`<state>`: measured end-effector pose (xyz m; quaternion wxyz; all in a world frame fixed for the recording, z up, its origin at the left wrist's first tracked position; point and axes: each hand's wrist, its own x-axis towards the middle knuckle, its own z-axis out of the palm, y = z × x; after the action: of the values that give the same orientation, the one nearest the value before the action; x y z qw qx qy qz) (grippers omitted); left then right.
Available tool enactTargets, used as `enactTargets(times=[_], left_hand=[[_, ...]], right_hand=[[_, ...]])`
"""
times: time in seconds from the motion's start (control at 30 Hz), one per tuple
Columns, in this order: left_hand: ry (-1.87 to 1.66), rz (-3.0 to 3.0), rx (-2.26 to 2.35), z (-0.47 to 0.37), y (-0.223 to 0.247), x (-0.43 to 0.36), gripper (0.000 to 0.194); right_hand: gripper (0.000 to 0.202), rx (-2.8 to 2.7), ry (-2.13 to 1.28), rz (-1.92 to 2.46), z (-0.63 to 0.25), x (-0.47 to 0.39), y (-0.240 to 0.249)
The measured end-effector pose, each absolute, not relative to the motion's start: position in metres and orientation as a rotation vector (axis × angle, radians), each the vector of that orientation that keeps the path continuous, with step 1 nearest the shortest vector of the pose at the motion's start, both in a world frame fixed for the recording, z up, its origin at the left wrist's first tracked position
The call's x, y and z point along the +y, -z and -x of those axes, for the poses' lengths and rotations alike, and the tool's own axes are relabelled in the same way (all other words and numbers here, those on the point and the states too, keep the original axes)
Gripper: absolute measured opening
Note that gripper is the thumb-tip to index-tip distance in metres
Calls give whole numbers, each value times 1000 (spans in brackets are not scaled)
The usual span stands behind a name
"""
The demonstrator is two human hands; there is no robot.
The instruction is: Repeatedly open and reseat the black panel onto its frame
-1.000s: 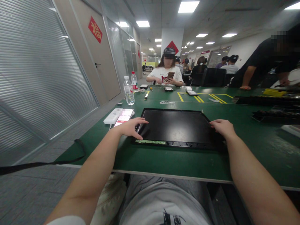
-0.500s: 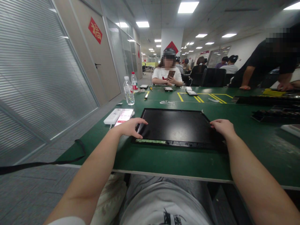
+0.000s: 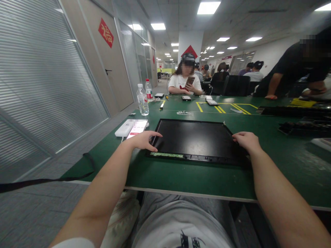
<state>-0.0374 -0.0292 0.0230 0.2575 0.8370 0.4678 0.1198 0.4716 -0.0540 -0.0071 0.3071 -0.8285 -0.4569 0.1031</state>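
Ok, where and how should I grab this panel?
The black panel is probably best held by its left and right edges, left hand and right hand coming from their own sides: it lies flat and wide on the green table, so opposite grips should balance it. I'd avoid the green strip along its near edge.

The screen is lying flat on the table. A circuit board is occupying the left end of its near edge. The left hand is resting at its left side, the right hand at its right side. A phone is lying just behind the left hand, right of a box. A bottle is standing behind the phone.
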Motion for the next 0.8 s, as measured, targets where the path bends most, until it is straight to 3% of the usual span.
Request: enactTargets(times=[0.33,0.57,0.8], left_hand=[[-502,-2408,1480,17,-4,-18,46],[-481,-2376,1637,6,1,-15,63],[-579,-2327,1634,3,2,-16,59]], right_hand=[[16,-1214,-274,2189,-472,-53,8],[17,-1200,-279,2199,-476,-51,13],[18,-1220,-250,2209,-479,-51,15]])
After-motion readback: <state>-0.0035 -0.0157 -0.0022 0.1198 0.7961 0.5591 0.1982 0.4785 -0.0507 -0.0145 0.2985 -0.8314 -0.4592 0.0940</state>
